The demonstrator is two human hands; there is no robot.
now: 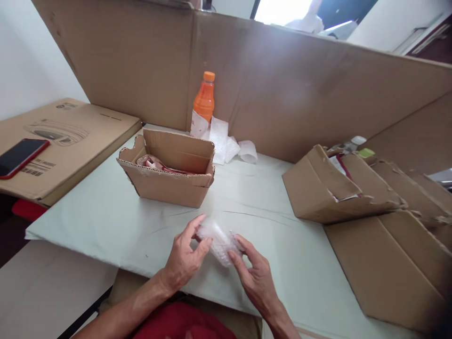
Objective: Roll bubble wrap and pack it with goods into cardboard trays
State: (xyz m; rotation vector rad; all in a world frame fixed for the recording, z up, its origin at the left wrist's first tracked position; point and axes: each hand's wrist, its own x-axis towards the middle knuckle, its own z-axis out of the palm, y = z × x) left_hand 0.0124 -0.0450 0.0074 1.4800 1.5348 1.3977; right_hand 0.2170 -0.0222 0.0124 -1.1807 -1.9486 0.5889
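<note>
- Head view: left hand and right hand closed around a small clear crinkled bubble-wrap bundle — pinched between the fingertips of both, just above the pale green table sheet.
- Beyond the fingers: open brown cardboard box holding pink-wrapped items.
- Farther back — orange plastic bottle; right of the fingers, flattened brown cartons.

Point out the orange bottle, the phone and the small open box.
orange bottle [204,102], head view, on its orange body below the cap.
phone [19,156], head view, on the middle of its dark screen.
small open box [169,186], head view, on its front wall.
</note>
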